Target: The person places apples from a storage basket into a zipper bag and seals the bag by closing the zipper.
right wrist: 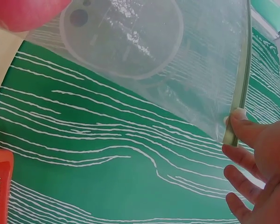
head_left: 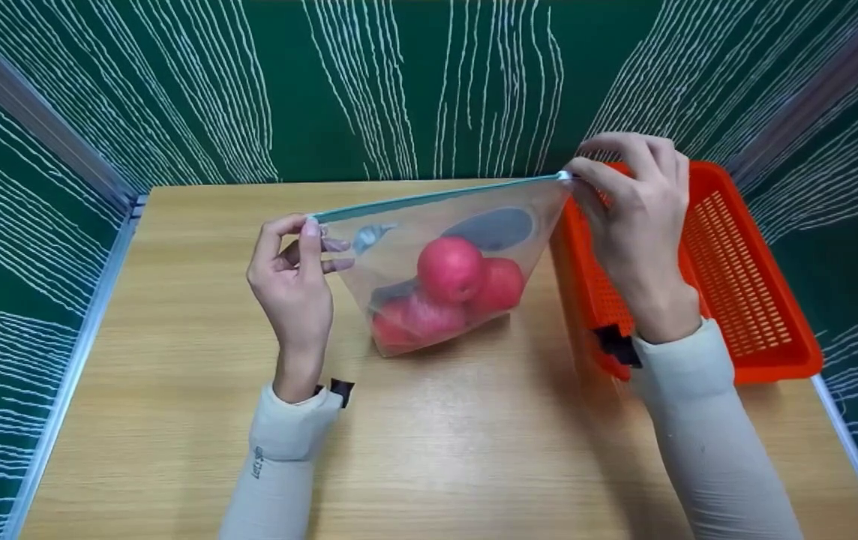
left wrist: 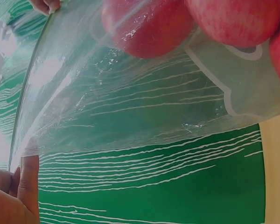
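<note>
A clear zip bag (head_left: pixel 414 225) hangs between both hands, its teal top strip pulled taut and slanting up to the right. Inside, several red apples (head_left: pixel 450 268) gather at the bottom; grey printed shapes mark the plastic. My left hand (head_left: pixel 294 277) pinches the strip's left corner between thumb and index finger, its other fingers behind the plastic. At the opposite corner, my right hand (head_left: pixel 635 202) pinches the strip's end with thumb and fingertips, right at a small white slider (right wrist: pixel 238 113). The right wrist view shows its remaining fingers (right wrist: pixel 242 184) spread below the strip.
An orange-red plastic basket (head_left: pixel 781 366) with slotted sides stands at the right, partly behind the right hand and forearm. Beneath is a wooden table (head_left: pixel 174 337). Green panels (head_left: pixel 429 90) with white wavy lines rise at the back and both sides, along metal frame edges.
</note>
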`<act>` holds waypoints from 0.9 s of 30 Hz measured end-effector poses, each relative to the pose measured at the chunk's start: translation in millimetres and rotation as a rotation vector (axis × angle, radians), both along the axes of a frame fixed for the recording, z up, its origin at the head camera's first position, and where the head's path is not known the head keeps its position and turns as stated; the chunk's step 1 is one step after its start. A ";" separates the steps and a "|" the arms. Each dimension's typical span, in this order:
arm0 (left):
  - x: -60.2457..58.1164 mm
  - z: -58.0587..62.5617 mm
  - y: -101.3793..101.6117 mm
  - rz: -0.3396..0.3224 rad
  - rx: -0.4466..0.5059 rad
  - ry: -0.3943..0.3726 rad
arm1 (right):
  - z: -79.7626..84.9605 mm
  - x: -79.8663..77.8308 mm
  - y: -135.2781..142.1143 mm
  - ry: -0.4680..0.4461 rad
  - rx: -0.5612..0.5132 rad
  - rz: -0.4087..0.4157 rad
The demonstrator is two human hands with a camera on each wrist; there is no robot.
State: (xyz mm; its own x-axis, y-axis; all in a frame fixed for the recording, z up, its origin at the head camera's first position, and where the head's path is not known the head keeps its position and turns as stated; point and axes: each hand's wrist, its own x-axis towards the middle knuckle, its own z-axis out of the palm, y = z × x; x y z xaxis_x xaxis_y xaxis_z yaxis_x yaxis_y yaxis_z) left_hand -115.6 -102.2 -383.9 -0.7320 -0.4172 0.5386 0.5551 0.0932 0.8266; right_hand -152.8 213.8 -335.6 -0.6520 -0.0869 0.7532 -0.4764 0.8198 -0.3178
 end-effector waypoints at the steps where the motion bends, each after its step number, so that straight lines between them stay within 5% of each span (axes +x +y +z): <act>1: 0.1 0.1 -0.2 0.001 0.000 -0.003 | -0.2 0.0 1.1 0.002 0.008 -0.002; 27: 2.4 -2.9 -4.8 -0.081 0.002 -0.018 | 1.5 22.8 17.5 -0.039 0.049 0.030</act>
State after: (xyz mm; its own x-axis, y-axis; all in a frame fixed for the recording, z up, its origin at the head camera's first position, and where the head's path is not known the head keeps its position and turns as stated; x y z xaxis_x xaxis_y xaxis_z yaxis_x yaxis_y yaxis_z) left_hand -113.2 -107.0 -386.9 -0.7728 -0.3571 0.5247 0.5460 0.0473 0.8364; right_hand -130.0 231.3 -334.1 -0.6775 -0.1432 0.7215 -0.4889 0.8206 -0.2961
